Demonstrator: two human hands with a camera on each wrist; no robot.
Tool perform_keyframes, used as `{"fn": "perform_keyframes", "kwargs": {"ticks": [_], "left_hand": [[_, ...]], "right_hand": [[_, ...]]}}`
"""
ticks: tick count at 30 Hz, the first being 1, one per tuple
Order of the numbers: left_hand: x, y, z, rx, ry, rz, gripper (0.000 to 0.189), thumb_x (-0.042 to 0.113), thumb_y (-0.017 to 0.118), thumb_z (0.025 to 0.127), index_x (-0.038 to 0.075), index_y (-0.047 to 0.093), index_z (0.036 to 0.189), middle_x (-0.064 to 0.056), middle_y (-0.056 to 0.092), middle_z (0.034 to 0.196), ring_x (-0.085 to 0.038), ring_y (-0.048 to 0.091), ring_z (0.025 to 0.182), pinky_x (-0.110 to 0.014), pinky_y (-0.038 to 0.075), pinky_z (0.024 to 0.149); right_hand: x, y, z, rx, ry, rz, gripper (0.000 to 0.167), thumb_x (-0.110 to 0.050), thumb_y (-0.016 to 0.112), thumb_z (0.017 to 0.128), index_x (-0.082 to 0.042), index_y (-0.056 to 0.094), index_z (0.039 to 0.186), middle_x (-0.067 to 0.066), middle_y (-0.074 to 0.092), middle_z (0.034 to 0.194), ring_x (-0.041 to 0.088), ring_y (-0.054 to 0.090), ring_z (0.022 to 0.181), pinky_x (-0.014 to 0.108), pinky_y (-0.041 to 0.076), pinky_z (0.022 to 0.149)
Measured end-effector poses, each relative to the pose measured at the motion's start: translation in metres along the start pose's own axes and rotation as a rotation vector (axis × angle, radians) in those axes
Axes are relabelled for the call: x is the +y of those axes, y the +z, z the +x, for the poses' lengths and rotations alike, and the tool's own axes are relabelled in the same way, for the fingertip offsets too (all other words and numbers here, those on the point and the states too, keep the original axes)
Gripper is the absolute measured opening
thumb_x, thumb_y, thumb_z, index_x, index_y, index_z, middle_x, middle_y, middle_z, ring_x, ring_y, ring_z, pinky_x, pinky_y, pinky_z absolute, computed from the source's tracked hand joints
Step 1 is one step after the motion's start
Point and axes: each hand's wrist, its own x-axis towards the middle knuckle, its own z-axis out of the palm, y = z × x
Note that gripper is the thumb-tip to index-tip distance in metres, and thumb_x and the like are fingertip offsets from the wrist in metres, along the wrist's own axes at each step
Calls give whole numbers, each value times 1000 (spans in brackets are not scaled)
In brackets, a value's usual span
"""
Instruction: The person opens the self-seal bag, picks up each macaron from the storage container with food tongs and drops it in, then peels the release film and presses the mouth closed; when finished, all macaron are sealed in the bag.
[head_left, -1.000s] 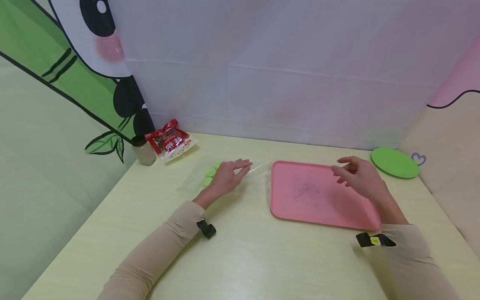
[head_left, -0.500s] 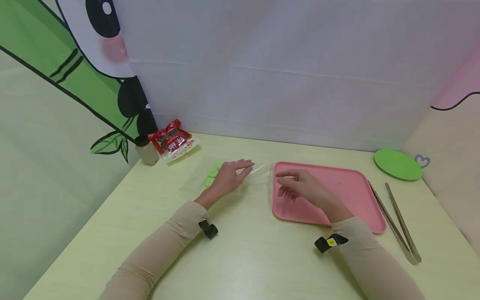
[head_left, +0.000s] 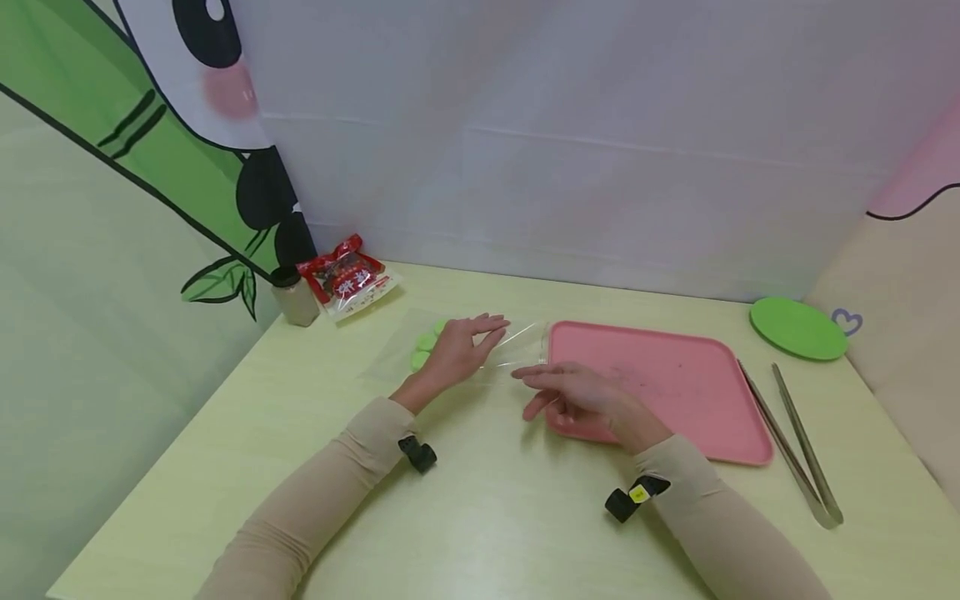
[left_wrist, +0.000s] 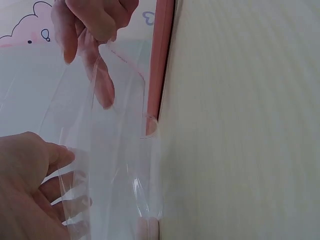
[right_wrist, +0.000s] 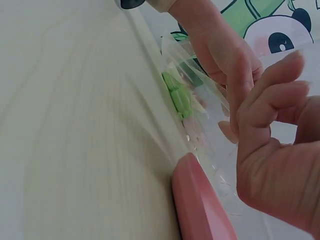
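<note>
Several light-green rounded pieces (head_left: 423, 342) lie in a clear plastic bag (head_left: 528, 340) left of the pink tray. My left hand (head_left: 457, 350) holds the bag's upper layer between thumb and fingers. Those fingers (left_wrist: 65, 185) show through the plastic in the left wrist view. My right hand (head_left: 573, 396) hovers over the tray's left end. Its fingers reach left to the bag's right end, thumb and index apart in the head view. The left wrist view has the right fingers (left_wrist: 102, 87) overlapping the raised bag edge.
The pink tray (head_left: 697, 400) bears small dark specks. Metal tongs (head_left: 806, 458) lie along its right side. A green disc (head_left: 798, 329) sits at the back right. A red-and-white food packet (head_left: 348, 279) and a dark-lidded jar (head_left: 295, 300) stand at the back left.
My right hand has moved left across the tray, from its right side to the bag's right end, uncovering the tongs. My left hand has stayed nearly in place at the bag.
</note>
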Motion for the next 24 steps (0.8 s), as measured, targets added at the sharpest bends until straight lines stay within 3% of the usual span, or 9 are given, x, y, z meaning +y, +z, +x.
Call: {"fn": "perform_keyframes", "kwargs": {"ticks": [3,8,10,13,15,17,20,21,24], "left_hand": [[-1,1,1,-2,-4,3,27,18,61,101,6,73,122,-11,67,128,-36,55,128,-49,43,107],[-3,3,2,-9,-12,16,28,20,61,102,6,72,123,-10,66,129,-36,54,129,-50,42,108],[-4,3,2,-7,-8,17,28,20,61,102,5,72,123,-11,65,130,-36,54,129,-50,41,108],[-5,2,3,-12,-3,24,29,22,61,102,6,72,123,-10,66,129,-35,55,128,-49,43,107],[-4,0,2,-23,-8,10,31,25,62,101,7,71,125,-12,71,118,-29,69,105,-44,51,98],[-3,-4,5,-28,-22,-10,34,28,63,101,9,70,128,-9,72,117,-20,69,100,-41,52,94],[5,-16,23,-69,-37,-48,35,26,61,102,10,67,132,-7,73,114,-15,67,90,-37,52,83],[9,-20,34,-105,-44,-42,34,24,60,103,10,66,133,-6,72,119,-16,67,102,-36,52,86],[11,-27,73,-299,-30,46,35,13,54,104,5,61,137,-11,69,124,-26,67,106,-33,49,79]], "right_hand": [[5,2,0,-23,20,147,58,-24,58,102,-10,37,155,25,72,104,8,56,42,17,38,40],[6,7,-1,-47,5,195,59,-23,54,105,-12,31,158,32,52,138,16,71,60,21,55,56],[7,9,-1,-48,-7,183,58,-22,51,106,-9,30,158,31,46,145,19,74,71,26,59,64],[7,12,0,-34,-35,168,56,-20,50,106,-1,31,155,28,42,150,20,74,84,26,59,65],[9,14,1,-15,-49,174,54,-18,51,105,3,34,152,26,42,151,20,74,89,25,58,65],[11,15,2,8,-55,182,51,-17,54,104,6,41,148,25,45,149,20,73,90,25,58,67],[13,17,5,33,-54,173,44,-15,55,103,8,49,140,24,50,145,20,72,90,24,58,68],[14,17,6,41,-51,167,42,-14,55,103,8,50,138,24,52,143,20,72,89,24,58,68],[15,17,7,61,-49,145,42,-14,56,102,9,51,137,23,57,138,19,72,89,24,57,67]]}}
